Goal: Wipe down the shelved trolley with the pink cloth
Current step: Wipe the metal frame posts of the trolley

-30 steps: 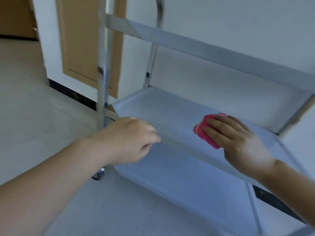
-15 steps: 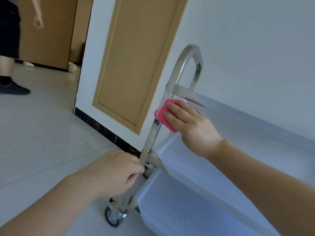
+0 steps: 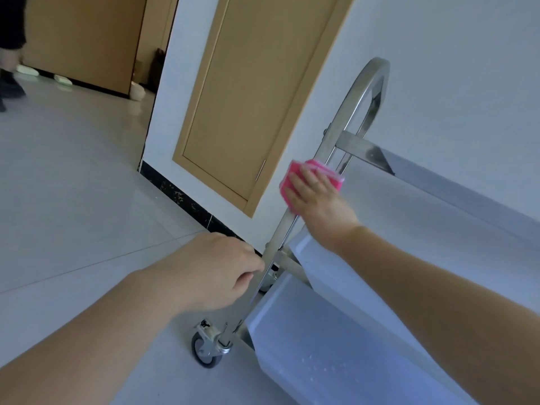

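Cloth first: the pink cloth (image 3: 309,178) looks soft, thin and light, folded into a small pad that should mould itself round tube and edge alike; I judge it is best held flat under the palm, as it is here. In the head view the right hand (image 3: 317,200) presses it against the front upright (image 3: 282,229) of the shelved trolley (image 3: 365,92), just below the top shelf's rim (image 3: 438,182), the fingers (image 3: 301,185) laid fairly straight over the fabric with their tips curving onto it. The left hand (image 3: 216,273) sits lower, its fingers curled close against the same post near the middle shelf (image 3: 321,267); whether they actually wrap the tube I cannot tell.

The frame is polished steel tube, round, smooth and probably slippery, bent into an arched handle at the top. The shelves are flat metal trays with raised lips; the bottom shelf (image 3: 321,346) carries scattered pale specks. A swivel castor (image 3: 206,346) with a grey wheel stands on glossy floor tiles (image 3: 73,200), so the trolley could roll under pressure.
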A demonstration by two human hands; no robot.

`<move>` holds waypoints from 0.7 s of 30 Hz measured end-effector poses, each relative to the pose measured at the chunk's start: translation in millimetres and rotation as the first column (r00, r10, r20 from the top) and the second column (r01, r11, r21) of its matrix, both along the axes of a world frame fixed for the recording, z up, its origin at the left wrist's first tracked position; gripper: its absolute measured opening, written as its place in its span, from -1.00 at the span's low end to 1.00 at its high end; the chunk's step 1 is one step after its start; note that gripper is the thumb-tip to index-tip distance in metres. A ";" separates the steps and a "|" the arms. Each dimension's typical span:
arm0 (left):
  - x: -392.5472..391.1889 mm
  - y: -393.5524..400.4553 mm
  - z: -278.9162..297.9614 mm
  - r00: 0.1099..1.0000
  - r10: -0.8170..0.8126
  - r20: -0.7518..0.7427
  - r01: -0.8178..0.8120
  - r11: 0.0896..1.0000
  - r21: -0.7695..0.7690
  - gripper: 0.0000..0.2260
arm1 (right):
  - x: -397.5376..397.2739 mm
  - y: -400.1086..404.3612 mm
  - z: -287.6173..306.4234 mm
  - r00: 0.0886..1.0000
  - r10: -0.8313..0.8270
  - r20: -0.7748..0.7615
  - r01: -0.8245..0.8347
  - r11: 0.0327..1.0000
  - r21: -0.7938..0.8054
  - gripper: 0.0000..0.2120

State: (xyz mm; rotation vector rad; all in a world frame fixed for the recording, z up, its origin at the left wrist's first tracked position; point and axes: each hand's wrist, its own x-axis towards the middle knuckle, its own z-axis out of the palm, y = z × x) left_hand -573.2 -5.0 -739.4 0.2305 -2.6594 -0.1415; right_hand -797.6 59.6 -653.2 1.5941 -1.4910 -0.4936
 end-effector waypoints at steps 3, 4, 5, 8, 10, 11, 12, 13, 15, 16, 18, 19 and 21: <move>1.2 0.1 -3.8 1.000 0.009 0.022 -0.009 1.000 -0.008 -0.77 | 1.9 6.6 -62.6 1.000 -0.028 -0.001 0.028 0.972 0.231 -0.43; 2.4 -0.1 -4.9 0.999 0.011 0.032 -0.011 1.000 -0.008 -0.77 | 3.9 8.7 -78.8 0.999 -0.049 0.007 0.045 0.952 0.302 -0.43; 3.6 -0.8 -5.8 0.999 0.015 0.042 -0.015 1.000 -0.005 -0.77 | 4.7 8.9 -90.1 0.997 -0.068 0.030 0.053 0.938 0.342 -0.43; 7.1 -5.0 -8.1 0.997 0.037 0.063 -0.038 0.999 0.011 -0.76 | 3.4 6.0 -99.3 0.992 -0.089 0.088 0.053 0.935 0.351 -0.45; 7.6 -6.0 -10.1 0.997 0.041 0.060 -0.040 0.999 -0.004 -0.77 | 4.3 9.8 -93.0 0.990 -0.035 0.135 -0.015 0.936 0.351 -0.47; 7.2 -5.8 -11.3 0.998 0.038 0.053 -0.038 0.999 -0.015 -0.78 | 6.0 14.7 -87.8 0.985 0.021 0.169 -0.077 0.940 0.331 -0.48; 6.0 -5.7 -11.4 0.998 0.036 0.048 -0.035 0.999 -0.026 -0.78 | 7.5 21.6 -81.8 0.974 0.083 0.209 -0.142 0.947 0.287 -0.49; 5.1 -5.4 -11.6 0.998 0.035 0.046 -0.034 0.999 -0.029 -0.79 | 8.1 28.7 -75.8 0.952 0.152 0.266 -0.211 0.956 0.206 -0.51; 1.7 -3.9 -11.2 0.999 0.026 0.043 -0.025 0.999 -0.020 -0.81 | 5.8 41.9 -62.6 0.863 0.270 0.427 -0.289 0.957 -0.023 -0.53; -0.8 -3.1 -10.8 0.999 0.022 0.043 -0.021 1.000 -0.014 -0.81 | 5.4 47.3 -55.6 0.793 0.326 0.515 -0.286 0.945 -0.159 -0.50; -6.3 -0.1 -9.1 0.999 0.016 0.039 -0.016 1.000 -0.005 -0.82 | 2.8 52.4 -41.6 0.657 0.468 0.591 -0.225 0.870 -0.438 -0.46; -9.2 2.4 -8.3 0.999 0.010 0.037 -0.009 1.000 -0.007 -0.81 | 1.3 53.5 -34.9 0.612 0.512 0.602 -0.163 0.828 -0.537 -0.45; -13.8 8.3 -8.1 0.999 -0.005 0.042 0.006 1.000 -0.022 -0.80 | -0.5 50.3 -20.4 0.535 0.561 0.631 -0.008 0.750 -0.661 -0.38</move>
